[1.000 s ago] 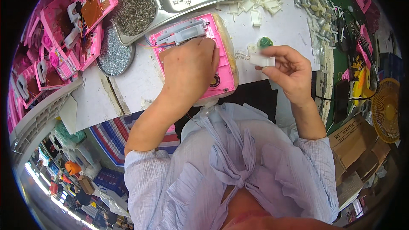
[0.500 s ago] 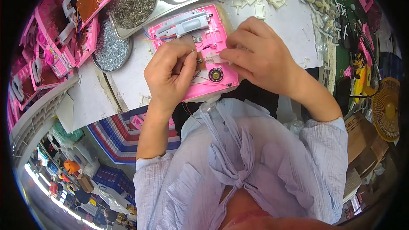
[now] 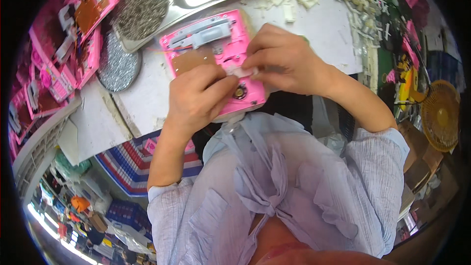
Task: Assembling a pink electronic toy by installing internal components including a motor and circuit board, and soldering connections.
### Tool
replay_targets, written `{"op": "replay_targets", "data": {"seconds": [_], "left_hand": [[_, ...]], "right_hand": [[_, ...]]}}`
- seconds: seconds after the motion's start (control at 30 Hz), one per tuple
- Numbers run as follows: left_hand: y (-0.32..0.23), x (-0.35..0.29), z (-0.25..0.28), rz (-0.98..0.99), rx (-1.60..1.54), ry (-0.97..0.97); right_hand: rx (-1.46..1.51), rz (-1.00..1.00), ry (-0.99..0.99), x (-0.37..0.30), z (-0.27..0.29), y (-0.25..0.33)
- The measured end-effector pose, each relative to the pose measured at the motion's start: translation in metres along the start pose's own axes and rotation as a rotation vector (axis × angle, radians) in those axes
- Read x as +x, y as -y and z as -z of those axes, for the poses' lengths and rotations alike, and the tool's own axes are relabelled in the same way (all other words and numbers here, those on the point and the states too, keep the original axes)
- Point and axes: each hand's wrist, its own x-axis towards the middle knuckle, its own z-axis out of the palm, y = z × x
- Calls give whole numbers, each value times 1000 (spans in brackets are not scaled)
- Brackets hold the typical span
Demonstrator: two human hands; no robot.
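The pink rectangular plastic housing (image 3: 239, 39) lies beneath both hands, extending forward of them. A small white plastic piece (image 3: 239, 72) sits between the hands, above the housing. The right hand (image 3: 282, 61) is nearly closed, thumb and fingers pinching this piece. The left hand (image 3: 200, 93) is curled, fingertips near the piece; whether it grips anything cannot be determined. A round black speaker (image 3: 239, 92) is located just beside the left fingers. Forward of the left hand are a flat brown board (image 3: 193, 62) and a grey plastic block (image 3: 212, 35). Further left, a round dish of silver screws (image 3: 119, 66) rests on the white counter (image 3: 331, 39).
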Motion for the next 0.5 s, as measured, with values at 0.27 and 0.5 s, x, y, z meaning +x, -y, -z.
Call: {"op": "replay_targets", "data": {"seconds": [0.27, 0.5], "left_hand": [[1, 4, 4, 17, -52, 64], [3, 2, -3, 146, -180, -196]], "right_hand": [[115, 39, -78, -11, -11, -15], [51, 80, -67, -9, -10, -10]]}}
